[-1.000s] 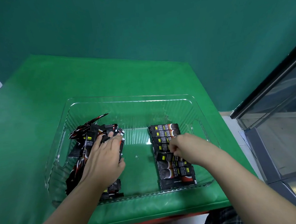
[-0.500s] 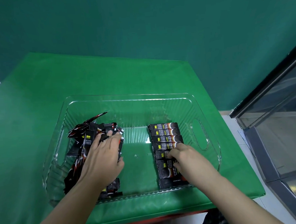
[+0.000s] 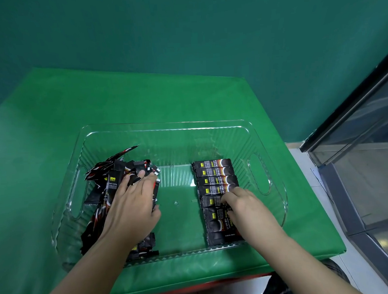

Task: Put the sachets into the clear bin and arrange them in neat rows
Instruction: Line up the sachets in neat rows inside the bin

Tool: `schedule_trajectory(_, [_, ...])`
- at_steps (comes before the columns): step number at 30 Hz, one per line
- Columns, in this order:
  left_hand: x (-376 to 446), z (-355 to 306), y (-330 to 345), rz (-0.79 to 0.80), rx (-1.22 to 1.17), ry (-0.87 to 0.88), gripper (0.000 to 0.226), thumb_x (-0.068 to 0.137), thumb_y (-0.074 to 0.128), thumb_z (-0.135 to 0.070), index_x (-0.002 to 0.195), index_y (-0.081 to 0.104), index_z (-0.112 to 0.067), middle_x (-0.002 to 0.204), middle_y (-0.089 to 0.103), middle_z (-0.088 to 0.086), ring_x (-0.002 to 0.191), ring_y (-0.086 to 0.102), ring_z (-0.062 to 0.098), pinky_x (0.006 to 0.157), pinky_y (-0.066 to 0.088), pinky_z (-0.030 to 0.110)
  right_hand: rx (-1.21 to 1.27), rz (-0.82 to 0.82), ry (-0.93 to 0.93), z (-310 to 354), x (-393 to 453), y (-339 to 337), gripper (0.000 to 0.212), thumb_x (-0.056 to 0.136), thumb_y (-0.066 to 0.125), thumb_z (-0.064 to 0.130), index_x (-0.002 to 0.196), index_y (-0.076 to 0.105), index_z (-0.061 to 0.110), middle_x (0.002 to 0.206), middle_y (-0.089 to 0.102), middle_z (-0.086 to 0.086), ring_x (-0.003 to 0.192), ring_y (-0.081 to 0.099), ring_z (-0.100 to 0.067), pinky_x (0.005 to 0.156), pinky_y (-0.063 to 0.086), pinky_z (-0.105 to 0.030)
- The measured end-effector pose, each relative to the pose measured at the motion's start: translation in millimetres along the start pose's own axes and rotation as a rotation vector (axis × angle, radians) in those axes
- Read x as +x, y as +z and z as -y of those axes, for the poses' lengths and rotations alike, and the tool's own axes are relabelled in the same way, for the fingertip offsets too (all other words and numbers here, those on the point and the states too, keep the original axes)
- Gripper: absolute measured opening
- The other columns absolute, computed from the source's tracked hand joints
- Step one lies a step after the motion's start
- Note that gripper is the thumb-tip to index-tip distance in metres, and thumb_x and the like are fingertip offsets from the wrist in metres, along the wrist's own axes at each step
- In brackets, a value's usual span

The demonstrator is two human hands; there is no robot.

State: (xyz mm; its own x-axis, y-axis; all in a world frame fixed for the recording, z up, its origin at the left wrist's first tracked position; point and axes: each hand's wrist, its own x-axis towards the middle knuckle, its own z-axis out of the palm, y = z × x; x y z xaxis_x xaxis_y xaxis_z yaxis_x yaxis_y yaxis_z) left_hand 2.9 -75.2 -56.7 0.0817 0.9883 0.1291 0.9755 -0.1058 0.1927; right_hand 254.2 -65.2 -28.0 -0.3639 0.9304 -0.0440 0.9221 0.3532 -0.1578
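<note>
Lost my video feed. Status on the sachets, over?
Left hand flat on loose sachet pile. Right hand fingering neat row in clear bin. Nothing in the way.

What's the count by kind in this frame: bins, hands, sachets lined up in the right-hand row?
Clear bin: 1
Hands: 2, left and right
Sachets in the row: 6 visible, possibly more under the right hand
Loose pile: too jumbled to count
Total: 9
</note>
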Motion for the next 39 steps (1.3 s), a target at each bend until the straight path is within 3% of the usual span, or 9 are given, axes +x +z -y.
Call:
schedule_trajectory(3, [-0.4, 0.0, -0.7, 0.003, 0.001, 0.001, 0.064, 0.078, 0.066, -0.021, 0.136, 0.044, -0.006, 0.123, 0.063, 0.006, 0.137, 0.039, 0.02, 0.115, 0.005, 0.037, 0.003, 0.017, 0.006, 1.3, -1.5, 1.5, 0.037, 0.07, 0.064, -0.012, 0.097, 0.066, 0.013, 0.098, 0.06, -0.006, 0.092, 0.057, -0.025, 0.077, 0.049, -0.031])
schedule_trajectory(9, [-0.3, -0.2, -0.3, 0.01, 0.005, 0.001, 0.064, 0.076, 0.069, -0.021, 0.134, 0.046, -0.006, 0.119, 0.065, 0.006, 0.133, 0.044, 0.021, 0.114, 0.009, 0.038, 0.044, 0.054, 0.008, 2.9, -2.7, 0.3, 0.026, 0.081, 0.06, -0.002, 0.102, 0.068, 0.011, 0.107, 0.059, -0.007, 0.098, 0.057, -0.024, 0.087, 0.048, -0.03])
schedule_trajectory(25, [0.4, 2.3, 2.3, 0.018, 0.014, 0.0, 0.064, 0.075, 0.07, -0.02, 0.132, 0.048, -0.005, 0.12, 0.065, 0.009, 0.133, 0.044, 0.022, 0.115, 0.014, 0.042, 0.007, 0.018, 0.015, 6.5, -1.5, 0.2, 0.033, 0.078, 0.061, -0.007, 0.105, 0.068, 0.01, 0.106, 0.062, -0.008, 0.1, 0.056, -0.024, 0.089, 0.048, -0.029])
schedule_trajectory(30, [0.7, 1.9, 1.1, 0.023, 0.013, 0.003, 0.064, 0.075, 0.07, -0.021, 0.132, 0.048, -0.005, 0.121, 0.065, 0.008, 0.132, 0.045, 0.022, 0.114, 0.013, 0.041, 0.055, -0.021, 0.008, 7.2, -1.0, 0.4, 0.041, 0.069, 0.067, -0.011, 0.103, 0.071, 0.011, 0.095, 0.064, -0.007, 0.092, 0.059, -0.026, 0.079, 0.053, -0.034])
schedule_trajectory(34, [0.0, -0.2, -1.6, 0.017, 0.017, -0.003, 0.064, 0.074, 0.07, -0.021, 0.133, 0.048, -0.005, 0.114, 0.067, 0.005, 0.127, 0.051, 0.021, 0.114, 0.011, 0.038, 0.158, 0.012, -0.073, 19.2, 9.5, -4.2, 0.029, 0.085, 0.062, 0.006, 0.112, 0.067, 0.013, 0.108, 0.063, -0.004, 0.105, 0.055, -0.022, 0.093, 0.042, -0.028])
schedule_trajectory(39, [-1.6, -2.7, -4.3, -0.004, -0.027, -0.02, 0.072, 0.082, 0.063, -0.027, 0.144, 0.033, -0.006, 0.116, 0.066, 0.006, 0.133, 0.043, 0.014, 0.115, -0.001, 0.031, 0.32, 0.119, -0.093, 56.8, 44.7, -4.5, 0.035, 0.091, 0.06, 0.02, 0.126, 0.058, 0.014, 0.123, 0.061, -0.002, 0.114, 0.054, -0.017, 0.096, 0.038, -0.025])
